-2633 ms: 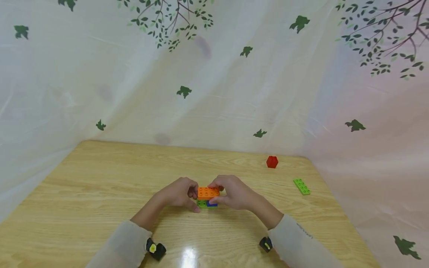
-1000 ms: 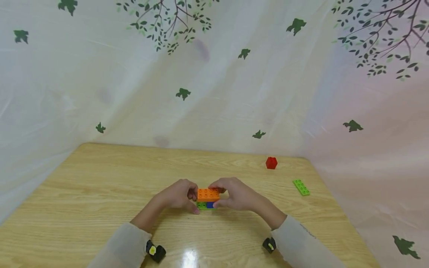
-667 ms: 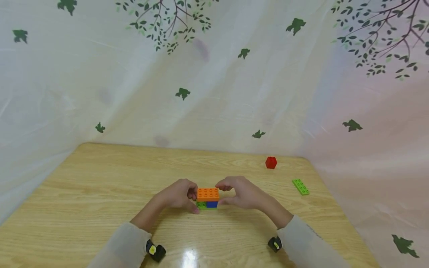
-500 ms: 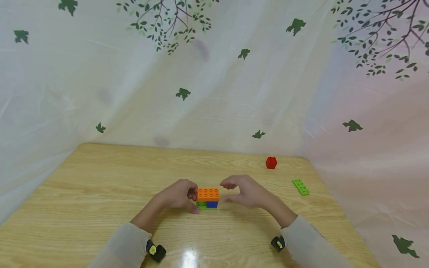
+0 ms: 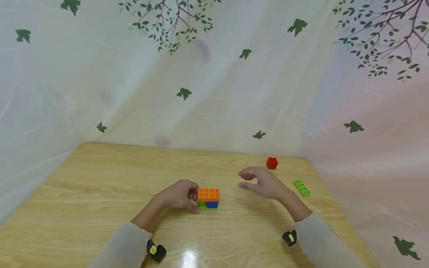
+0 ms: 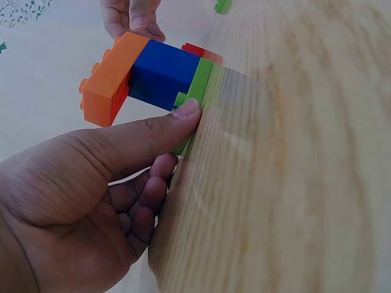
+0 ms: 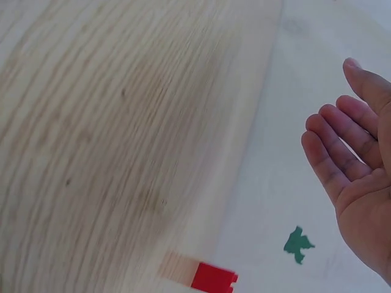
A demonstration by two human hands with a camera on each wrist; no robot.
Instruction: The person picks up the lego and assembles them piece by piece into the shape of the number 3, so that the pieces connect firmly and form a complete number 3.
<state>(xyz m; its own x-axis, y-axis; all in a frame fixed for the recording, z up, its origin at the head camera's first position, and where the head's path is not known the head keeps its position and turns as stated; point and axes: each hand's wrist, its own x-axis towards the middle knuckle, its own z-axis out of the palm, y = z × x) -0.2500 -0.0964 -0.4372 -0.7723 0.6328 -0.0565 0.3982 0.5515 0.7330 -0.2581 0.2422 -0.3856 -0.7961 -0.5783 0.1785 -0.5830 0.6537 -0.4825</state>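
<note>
A small stack of toy building bricks stands on the table: a flat green plate point(image 6: 200, 81) at the bottom, a blue brick point(image 6: 164, 72) on part of it, and an orange brick point(image 5: 208, 194) across the top. The orange brick overhangs the plate's bare left studs. My left hand point(image 5: 179, 195) grips the green plate at its left end, thumb on the near side; its other fingertips are partly hidden behind the stack. Held above the table to the right of the stack, my right hand point(image 5: 266, 182) has its fingers parted from the thumb, with nothing between them.
Near the table's far right edge sits a red brick point(image 5: 272, 163). A loose green plate point(image 5: 301, 188) lies on the wooden table point(image 5: 117, 175) further right and nearer. Behind the table hangs a pale curtain point(image 5: 214, 93) with leaf prints.
My right hand has let go of the orange brick and moved away to the right and toward the far side. My left hand stays at the stack.
</note>
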